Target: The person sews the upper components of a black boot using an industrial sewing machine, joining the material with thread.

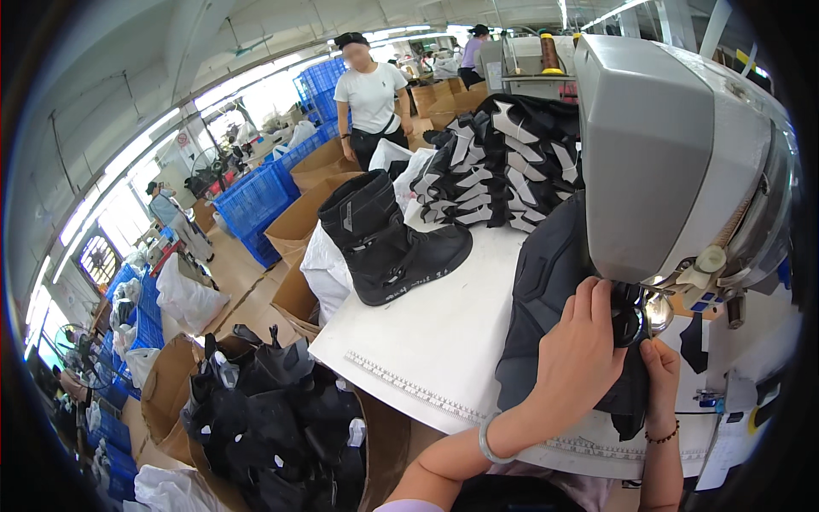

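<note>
A black padded fabric piece (537,294) lies on the white sewing table, partly under the head of a grey industrial sewing machine (653,162). My left hand (583,346), with a pale bangle at its wrist, presses on this piece close to the lit stitching area, fingers bent and held together. On the piece's right side my right hand (661,375), wearing a beaded bracelet, grips its edge with the thumb uppermost; its other fingers are mostly hidden. The needle itself is hard to make out behind my left fingers. A finished black boot (397,247) stands further left on the tabletop.
Stacked black and grey cut pieces (490,175) lie at the table's back. A cardboard box (166,401) full of black pieces stands left of the table. Blue crates (254,200) line the aisle, where a person in a white shirt (372,98) stands.
</note>
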A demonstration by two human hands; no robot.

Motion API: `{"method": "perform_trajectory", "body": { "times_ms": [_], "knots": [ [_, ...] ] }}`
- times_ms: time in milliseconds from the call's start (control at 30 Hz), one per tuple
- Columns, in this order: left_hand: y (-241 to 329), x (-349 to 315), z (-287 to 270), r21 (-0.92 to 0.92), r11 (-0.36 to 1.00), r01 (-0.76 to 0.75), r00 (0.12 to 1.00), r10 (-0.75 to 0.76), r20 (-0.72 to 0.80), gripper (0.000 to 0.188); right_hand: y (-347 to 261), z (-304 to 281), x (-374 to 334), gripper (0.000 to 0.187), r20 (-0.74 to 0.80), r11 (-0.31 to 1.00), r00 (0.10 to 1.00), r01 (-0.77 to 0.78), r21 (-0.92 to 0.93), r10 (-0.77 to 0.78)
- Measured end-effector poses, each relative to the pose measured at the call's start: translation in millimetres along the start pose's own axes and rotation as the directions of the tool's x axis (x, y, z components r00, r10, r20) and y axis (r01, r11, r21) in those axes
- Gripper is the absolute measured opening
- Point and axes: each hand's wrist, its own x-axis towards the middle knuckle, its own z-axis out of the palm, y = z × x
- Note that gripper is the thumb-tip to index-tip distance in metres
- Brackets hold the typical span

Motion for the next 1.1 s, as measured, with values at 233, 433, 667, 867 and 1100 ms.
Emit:
{"method": "perform_trajectory", "body": {
  "times_ms": [233, 433, 667, 867, 1100],
  "knots": [
    [-9.7, 0.0, 4.2, -0.019, 1.000, -0.023, 1.000, 0.023, 0.005, 0.053, -2.0, 5.9, -2.7, 0.029, -0.023, 1.000, 1.000, -0.014, -0.003, 0.014],
    [-9.5, 2.1, 9.7, 0.010, 0.998, -0.061, 0.997, 0.061, -0.043, 0.043, -6.0, 4.6, -4.6, 0.028, -0.023, 0.998, 0.999, -0.026, -0.050, 0.025],
    [-17.8, 11.3, 1.5, -0.019, 0.996, -0.088, 0.995, 0.087, -0.045, 0.029, -13.6, 5.4, 3.1, 0.029, 0.038, 0.996, 0.998, -0.052, -0.069, 0.054],
    [-26.1, 7.6, 10.0, -0.190, 0.982, -0.005, 1.000, 0.010, 0.026, 0.025, -13.7, -5.2, 1.4, 0.029, 0.074, 0.997, 0.995, -0.061, -0.037, 0.063],
    [-15.0, 10.3, 14.9, -0.580, 0.787, 0.210, 0.978, -0.178, 0.112, 0.021, -5.7, -2.5, 0.5, 0.031, 0.073, 0.999, 0.996, -0.048, -0.012, 0.049]
  ]
}}
